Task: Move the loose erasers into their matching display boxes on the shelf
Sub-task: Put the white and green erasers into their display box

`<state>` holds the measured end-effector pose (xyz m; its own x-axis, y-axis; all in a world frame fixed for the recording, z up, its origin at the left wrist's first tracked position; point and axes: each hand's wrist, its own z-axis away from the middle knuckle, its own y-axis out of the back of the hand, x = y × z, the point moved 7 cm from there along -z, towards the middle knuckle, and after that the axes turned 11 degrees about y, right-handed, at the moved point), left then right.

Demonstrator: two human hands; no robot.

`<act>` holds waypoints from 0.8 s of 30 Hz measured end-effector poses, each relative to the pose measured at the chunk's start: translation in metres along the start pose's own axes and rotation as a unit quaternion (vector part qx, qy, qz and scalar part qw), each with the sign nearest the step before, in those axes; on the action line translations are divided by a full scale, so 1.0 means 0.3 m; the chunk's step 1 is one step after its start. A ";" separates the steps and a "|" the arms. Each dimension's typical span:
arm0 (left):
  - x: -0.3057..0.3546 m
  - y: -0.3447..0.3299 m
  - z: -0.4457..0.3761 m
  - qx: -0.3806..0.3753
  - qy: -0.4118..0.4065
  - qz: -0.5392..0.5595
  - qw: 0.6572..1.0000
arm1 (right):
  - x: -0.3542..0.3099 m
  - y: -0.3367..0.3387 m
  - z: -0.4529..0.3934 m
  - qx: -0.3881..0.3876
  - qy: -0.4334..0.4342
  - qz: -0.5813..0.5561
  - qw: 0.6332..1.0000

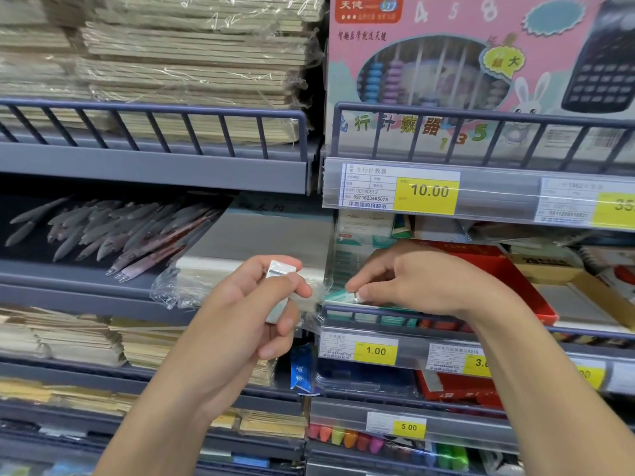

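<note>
Your left hand (264, 304) holds a few small white rectangular erasers (280, 271) in shiny wrap, fingers curled round them. Your right hand (409, 281) pinches one more eraser (355, 297) at the fingertips, just over the green cardboard box (338, 298) behind the metal shelf rail (378, 312).

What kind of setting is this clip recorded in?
Most likely a stationery aisle in a shop. Tiered metal shelves carry yellow price tags, a boxed abacus toy and shrink-wrapped stacks of notebooks. Both hands, left and right, hold small erasers.
</note>
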<state>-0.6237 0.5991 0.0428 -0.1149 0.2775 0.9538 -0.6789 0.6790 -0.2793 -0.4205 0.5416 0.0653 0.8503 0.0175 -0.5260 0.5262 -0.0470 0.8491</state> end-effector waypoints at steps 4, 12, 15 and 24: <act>-0.001 -0.009 -0.001 -0.006 0.002 -0.010 1.000 | -0.001 -0.006 -0.038 -0.055 -0.007 -0.001 0.998; -0.005 -0.029 -0.004 -0.024 0.009 -0.034 0.999 | -0.008 -0.039 -0.106 -0.110 0.008 0.017 0.994; -0.005 -0.036 -0.007 -0.021 0.009 -0.031 0.999 | -0.006 -0.048 -0.118 -0.103 0.023 0.012 0.994; 0.009 -0.071 -0.008 -0.026 -0.045 -0.074 0.996 | -0.059 0.054 0.014 0.124 0.055 -0.174 0.975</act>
<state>-0.6078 0.5870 0.0512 -0.0828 0.1103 0.9904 -0.6556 0.7425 -0.1375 -0.4272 0.5364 0.0881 0.6244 0.1821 -0.7595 0.7756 -0.2593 0.5755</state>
